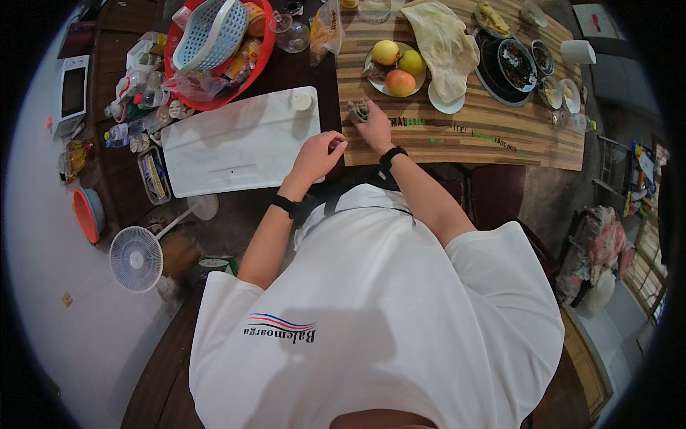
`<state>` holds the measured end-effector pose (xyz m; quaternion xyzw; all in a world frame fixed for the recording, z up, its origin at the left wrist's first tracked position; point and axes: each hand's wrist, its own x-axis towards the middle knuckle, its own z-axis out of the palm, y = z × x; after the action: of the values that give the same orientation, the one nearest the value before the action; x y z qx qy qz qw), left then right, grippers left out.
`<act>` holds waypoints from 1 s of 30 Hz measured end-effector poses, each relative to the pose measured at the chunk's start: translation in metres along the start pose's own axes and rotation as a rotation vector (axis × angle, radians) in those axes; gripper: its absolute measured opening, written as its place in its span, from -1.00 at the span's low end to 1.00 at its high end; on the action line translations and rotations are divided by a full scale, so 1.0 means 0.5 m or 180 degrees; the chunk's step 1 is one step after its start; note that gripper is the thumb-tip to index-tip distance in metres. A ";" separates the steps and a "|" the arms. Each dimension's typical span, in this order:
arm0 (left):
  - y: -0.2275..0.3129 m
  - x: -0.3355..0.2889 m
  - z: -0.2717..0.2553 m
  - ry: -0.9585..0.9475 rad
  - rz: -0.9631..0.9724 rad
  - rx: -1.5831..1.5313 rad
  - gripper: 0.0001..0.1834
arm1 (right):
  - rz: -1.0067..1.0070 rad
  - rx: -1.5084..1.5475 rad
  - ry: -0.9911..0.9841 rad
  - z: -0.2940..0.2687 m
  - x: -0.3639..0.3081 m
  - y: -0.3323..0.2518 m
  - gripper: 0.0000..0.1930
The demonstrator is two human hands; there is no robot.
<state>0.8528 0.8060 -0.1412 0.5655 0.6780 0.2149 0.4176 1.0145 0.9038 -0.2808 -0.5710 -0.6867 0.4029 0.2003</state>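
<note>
My right hand [374,129] is closed on a crumpled greyish cloth [358,110] at the left edge of the striped wooden board [464,146]. My left hand [316,159] hovers by the right edge of a white rectangular board [239,146], its fingers curled with nothing visible in them. On that white board stands a small white round container [303,101], near its far right corner. Beyond my right hand, a plate [379,84] bears several apples or similar fruits [401,82]. A pale wrinkled sheet [443,50] lies beside it, partly over a small white dish [446,107].
A red basin [266,53] holds a light-blue basket [211,37] and packages. Plastic bottles [123,132] crowd the left. A glass jug [289,34] stands at the back. Bowls of dark food [516,64] and a lying bottle [574,121] are on the right. A white fan [136,259] is lower left.
</note>
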 end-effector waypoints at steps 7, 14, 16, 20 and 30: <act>-0.001 -0.012 0.003 0.0005 0.0018 0.0075 -0.75 | -0.0646 0.0676 -0.0902 0.044 0.036 -0.012 -0.47; 0.009 -0.016 0.005 -0.0036 -0.0088 0.0084 -0.73 | -0.0071 0.0922 -0.0693 -0.006 0.035 -0.004 -0.45; 0.008 -0.013 0.011 -0.0086 -0.0109 0.0078 -0.73 | -0.0001 0.0654 -0.0375 -0.026 0.030 0.020 -0.42; 0.019 0.000 0.028 -0.0177 0.0016 0.0063 -0.73 | 0.0169 0.0622 0.0161 -0.065 0.015 0.080 -0.38; 0.062 0.069 0.083 -0.0653 0.0310 0.0271 -0.72 | 0.0874 0.0949 0.0611 -0.191 -0.038 0.214 -0.35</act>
<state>0.9040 0.8393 -0.1520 0.6340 0.6119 0.1469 0.4495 1.1564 0.9195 -0.3041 -0.6588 -0.5132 0.4673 0.2902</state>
